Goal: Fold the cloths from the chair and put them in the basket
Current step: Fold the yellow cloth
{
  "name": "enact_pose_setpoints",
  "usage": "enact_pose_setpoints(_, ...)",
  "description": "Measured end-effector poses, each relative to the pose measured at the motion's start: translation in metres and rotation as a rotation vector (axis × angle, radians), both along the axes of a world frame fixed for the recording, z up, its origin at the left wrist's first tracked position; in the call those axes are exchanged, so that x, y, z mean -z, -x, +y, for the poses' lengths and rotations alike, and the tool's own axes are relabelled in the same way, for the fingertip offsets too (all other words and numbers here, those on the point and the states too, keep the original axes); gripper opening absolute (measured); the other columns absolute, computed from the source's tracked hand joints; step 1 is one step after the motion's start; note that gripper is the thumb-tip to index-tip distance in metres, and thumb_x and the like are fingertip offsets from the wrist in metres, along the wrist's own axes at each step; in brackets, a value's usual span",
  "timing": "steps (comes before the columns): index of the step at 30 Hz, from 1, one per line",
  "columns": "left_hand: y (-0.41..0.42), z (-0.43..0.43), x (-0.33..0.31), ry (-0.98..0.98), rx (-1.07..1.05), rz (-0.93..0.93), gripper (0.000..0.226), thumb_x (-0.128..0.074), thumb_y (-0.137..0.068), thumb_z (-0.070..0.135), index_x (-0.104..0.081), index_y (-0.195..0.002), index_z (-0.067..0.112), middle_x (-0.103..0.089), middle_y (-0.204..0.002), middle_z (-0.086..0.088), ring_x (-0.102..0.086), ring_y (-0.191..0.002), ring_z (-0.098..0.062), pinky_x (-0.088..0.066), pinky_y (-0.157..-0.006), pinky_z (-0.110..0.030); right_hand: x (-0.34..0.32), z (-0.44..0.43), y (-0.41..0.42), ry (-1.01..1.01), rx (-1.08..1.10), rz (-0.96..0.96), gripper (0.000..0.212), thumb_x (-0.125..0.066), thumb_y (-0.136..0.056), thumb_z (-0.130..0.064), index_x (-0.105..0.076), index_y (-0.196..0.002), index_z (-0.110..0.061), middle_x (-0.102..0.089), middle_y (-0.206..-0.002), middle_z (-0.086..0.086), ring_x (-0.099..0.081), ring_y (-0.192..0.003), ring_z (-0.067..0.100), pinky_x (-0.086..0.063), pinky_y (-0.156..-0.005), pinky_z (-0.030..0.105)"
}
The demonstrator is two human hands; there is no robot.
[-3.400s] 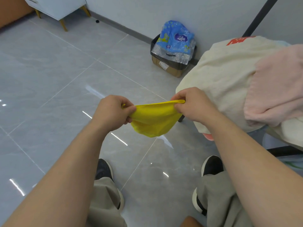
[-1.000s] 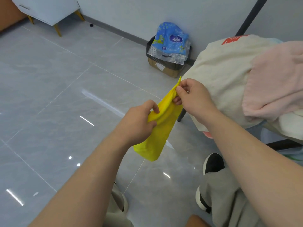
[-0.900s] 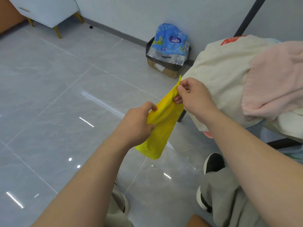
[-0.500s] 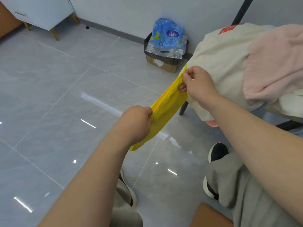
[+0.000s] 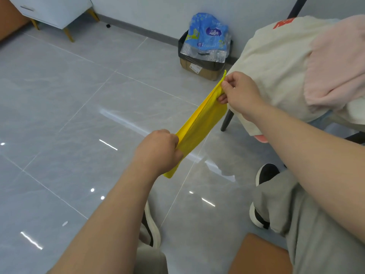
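A yellow cloth (image 5: pixel 199 123), folded into a narrow strip, is stretched taut on a diagonal between my hands. My right hand (image 5: pixel 242 93) pinches its upper end beside the chair. My left hand (image 5: pixel 158 150) grips its lower end, and a short tail hangs below my fist. On the chair at the right lie a cream cloth (image 5: pixel 276 62) with a red mark and a pink cloth (image 5: pixel 337 64) on top of it. No basket is in view.
A dark chair leg (image 5: pixel 227 120) stands just behind the yellow cloth. A black bin over a cardboard box, with a blue plastic bag (image 5: pixel 206 42) in it, stands by the wall. A white cabinet (image 5: pixel 53 10) is far left. My shoes rest on the glossy grey tiles.
The yellow cloth went from a wide hanging fold to a narrow strip. My left hand slid down along it and pulled it taut while my right hand kept the top end.
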State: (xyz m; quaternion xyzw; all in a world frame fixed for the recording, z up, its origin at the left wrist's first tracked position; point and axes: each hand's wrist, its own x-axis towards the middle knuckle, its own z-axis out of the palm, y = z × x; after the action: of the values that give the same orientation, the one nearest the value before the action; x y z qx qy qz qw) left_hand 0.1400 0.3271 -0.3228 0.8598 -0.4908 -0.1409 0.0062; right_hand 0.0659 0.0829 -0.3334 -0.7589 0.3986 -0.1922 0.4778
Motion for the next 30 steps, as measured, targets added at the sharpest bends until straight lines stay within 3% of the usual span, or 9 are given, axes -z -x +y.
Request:
enact_pose_setpoints(6, -0.005, 0.011, 0.001, -0.021, -0.041, 0.03, 0.043, -0.055, -0.086, 0.035, -0.039, -0.052, 0.014, -0.043, -0.064, -0.006, -0.048, -0.066, -0.027, -0.027, -0.051, -0.03, 0.007, -0.006, -0.004, 0.007, 0.062, 0.048, 0.013, -0.048, -0.104, -0.019, -0.053, -0.092, -0.02, -0.067, -0.078, 0.005, -0.069, -0.067, 0.018, -0.061, -0.069, 0.033)
enact_pose_setpoints(12, -0.014, 0.03, 0.005, 0.089, -0.026, 0.084, 0.035, -0.042, -0.069, 0.04, -0.046, -0.049, 0.012, -0.05, -0.062, -0.009, -0.046, -0.059, -0.026, -0.042, -0.054, -0.037, 0.013, -0.006, -0.009, -0.028, 0.107, 0.066, 0.011, -0.046, -0.105, -0.019, -0.053, -0.097, -0.017, -0.066, -0.077, 0.004, -0.068, -0.065, 0.016, -0.061, -0.068, 0.031)
enact_pose_setpoints(16, -0.017, 0.044, 0.008, 0.201, -0.017, 0.139, 0.023, -0.049, -0.065, 0.034, -0.043, -0.047, 0.02, -0.045, -0.055, 0.001, -0.044, -0.054, -0.022, -0.042, -0.053, -0.032, 0.015, -0.009, -0.011, -0.052, 0.145, 0.058, 0.01, -0.044, -0.105, -0.019, -0.052, -0.099, -0.017, -0.065, -0.077, 0.004, -0.067, -0.063, 0.015, -0.061, -0.068, 0.032)
enact_pose_setpoints(20, -0.019, 0.053, 0.007, 0.287, -0.046, 0.174, 0.017, -0.056, -0.064, 0.03, -0.056, -0.055, 0.016, -0.051, -0.057, 0.003, -0.05, -0.056, -0.019, -0.044, -0.054, -0.031, 0.017, -0.01, -0.011, -0.037, 0.162, 0.078, 0.013, -0.043, -0.106, -0.02, -0.05, -0.095, -0.021, -0.065, -0.082, 0.005, -0.067, -0.064, 0.015, -0.059, -0.065, 0.029)
enact_pose_setpoints(24, -0.024, 0.06, 0.0, 0.368, -0.132, 0.17, 0.014, -0.06, -0.064, 0.031, -0.058, -0.059, 0.018, -0.054, -0.057, 0.005, -0.054, -0.058, -0.019, -0.047, -0.056, -0.032, 0.017, -0.009, -0.01, -0.049, 0.182, 0.087, 0.021, -0.043, -0.106, -0.021, -0.045, -0.086, -0.027, -0.064, -0.083, 0.005, -0.068, -0.067, 0.019, -0.059, -0.065, 0.033)
enact_pose_setpoints(30, -0.033, 0.061, -0.012, 0.41, -0.366, 0.182, 0.016, -0.075, -0.075, 0.015, -0.06, -0.071, 0.02, -0.065, -0.066, 0.007, -0.062, -0.066, -0.012, -0.052, -0.063, -0.031, 0.017, -0.009, -0.007, -0.038, 0.187, 0.098, 0.017, -0.042, -0.106, -0.018, -0.045, -0.09, -0.023, -0.063, -0.083, 0.008, -0.066, -0.057, 0.015, -0.05, -0.05, 0.021)
